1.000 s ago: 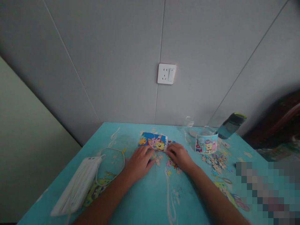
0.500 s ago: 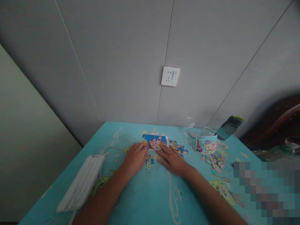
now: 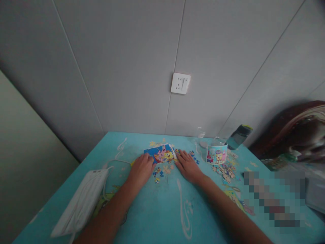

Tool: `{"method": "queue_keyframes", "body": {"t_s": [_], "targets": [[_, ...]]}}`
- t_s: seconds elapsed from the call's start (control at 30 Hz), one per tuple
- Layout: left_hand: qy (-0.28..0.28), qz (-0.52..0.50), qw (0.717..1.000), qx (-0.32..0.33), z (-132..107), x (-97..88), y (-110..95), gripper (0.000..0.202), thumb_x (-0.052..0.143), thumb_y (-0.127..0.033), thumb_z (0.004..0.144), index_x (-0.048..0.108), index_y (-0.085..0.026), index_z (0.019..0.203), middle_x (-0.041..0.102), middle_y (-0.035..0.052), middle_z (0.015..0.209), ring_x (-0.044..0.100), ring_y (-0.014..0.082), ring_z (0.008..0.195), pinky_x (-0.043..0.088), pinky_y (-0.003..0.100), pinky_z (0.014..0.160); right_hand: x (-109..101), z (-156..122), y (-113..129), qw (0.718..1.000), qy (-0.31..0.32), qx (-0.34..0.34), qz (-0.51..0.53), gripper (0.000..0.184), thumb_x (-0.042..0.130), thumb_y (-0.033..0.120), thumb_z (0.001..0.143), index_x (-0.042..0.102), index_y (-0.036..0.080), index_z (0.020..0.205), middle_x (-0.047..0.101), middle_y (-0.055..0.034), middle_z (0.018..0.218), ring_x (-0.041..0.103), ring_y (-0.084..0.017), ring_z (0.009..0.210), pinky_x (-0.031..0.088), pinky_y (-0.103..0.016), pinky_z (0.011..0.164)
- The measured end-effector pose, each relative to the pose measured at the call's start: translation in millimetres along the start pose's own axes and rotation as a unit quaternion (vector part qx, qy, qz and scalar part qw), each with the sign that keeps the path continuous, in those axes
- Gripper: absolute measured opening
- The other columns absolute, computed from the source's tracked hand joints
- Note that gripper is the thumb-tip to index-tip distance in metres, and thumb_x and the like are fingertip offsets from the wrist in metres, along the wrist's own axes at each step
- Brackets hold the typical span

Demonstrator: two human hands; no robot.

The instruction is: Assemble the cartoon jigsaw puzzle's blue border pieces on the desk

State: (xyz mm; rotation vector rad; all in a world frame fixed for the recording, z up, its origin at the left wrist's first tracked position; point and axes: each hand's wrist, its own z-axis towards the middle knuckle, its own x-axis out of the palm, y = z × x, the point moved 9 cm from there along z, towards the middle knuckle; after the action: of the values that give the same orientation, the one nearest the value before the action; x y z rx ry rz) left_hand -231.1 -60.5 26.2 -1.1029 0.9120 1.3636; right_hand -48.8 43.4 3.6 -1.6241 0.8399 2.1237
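Observation:
A blue cartoon picture card (image 3: 160, 154) lies toward the back of the table, slightly turned, its yellow and pink figures in plain view. My left hand (image 3: 142, 168) has its fingers curled together on the card's lower left edge. At the card's right end, my right hand (image 3: 188, 166) lies flat with fingers stretched out, its fingertips by the card's edge and over part of a heap of jigsaw pieces (image 3: 194, 157). Several loose blue and yellow jigsaw pieces (image 3: 157, 173) are scattered between my hands, just below the card.
A round cartoon-printed tub (image 3: 216, 154) stands to the right, more jigsaw pieces (image 3: 225, 172) in front of it. Behind it are a clear plastic container (image 3: 203, 144) and a tilted dark bottle (image 3: 239, 137). A white power strip (image 3: 82, 200) with cables lies at the left. A wall closes the back.
The card has turned, its right end now farther back. My right hand has slid off its face to the right edge, showing more of the picture. The whole view has shifted slightly.

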Motion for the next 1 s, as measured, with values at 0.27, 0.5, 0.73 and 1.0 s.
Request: {"method": "queue_keyframes", "body": {"t_s": [0.27,0.5,0.73,1.0], "targets": [[0.006,-0.003,1.000,-0.011,4.9,1.7,11.2,0.025,0.050,-0.033,0.099,0.071,-0.019,0.097,0.063,0.0100,0.102,0.059,0.0232,0.098,0.044,0.034,0.088,-18.2,8.3,-3.5,0.999,0.008,-0.043,0.003,0.054,0.026,0.050,0.105,0.034,0.030,0.155,0.025,-0.0053,0.164,0.021,-0.025,0.152,0.014,-0.055,0.122],[-0.015,-0.023,1.000,-0.002,2.8,-5.8,9.8,0.032,0.057,-0.046,0.095,0.069,-0.017,0.101,0.065,0.0131,0.106,0.060,0.0262,0.104,0.045,0.037,0.094,-4.1,-18.9,-39.4,0.994,0.039,0.088,-0.054,0.073,0.027,0.061,0.101,0.028,0.013,0.157,0.018,-0.0204,0.164,0.015,-0.035,0.152,0.021,-0.056,0.119],[-0.021,-0.012,1.000,0.015,4.3,-4.2,11.2,0.027,0.055,-0.039,0.098,0.068,-0.016,0.101,0.068,0.0144,0.108,0.062,0.0267,0.105,0.045,0.039,0.094,-4.5,10.8,-17.9,0.997,0.033,0.053,-0.045,0.066,0.024,0.054,0.103,0.030,0.016,0.156,0.022,-0.0153,0.164,0.015,-0.030,0.153,0.013,-0.057,0.121],[-0.024,-0.013,0.999,0.033,6.1,1.2,14.9,0.020,0.053,-0.028,0.099,0.066,-0.017,0.111,0.063,0.0122,0.125,0.056,0.0247,0.121,0.039,0.040,0.104,-21.2,-12.8,98.4,0.988,-0.006,-0.157,0.010,0.045,0.044,0.036,0.102,0.050,0.024,0.145,0.050,-0.0088,0.151,0.043,-0.025,0.140,0.026,-0.046,0.120]]}}
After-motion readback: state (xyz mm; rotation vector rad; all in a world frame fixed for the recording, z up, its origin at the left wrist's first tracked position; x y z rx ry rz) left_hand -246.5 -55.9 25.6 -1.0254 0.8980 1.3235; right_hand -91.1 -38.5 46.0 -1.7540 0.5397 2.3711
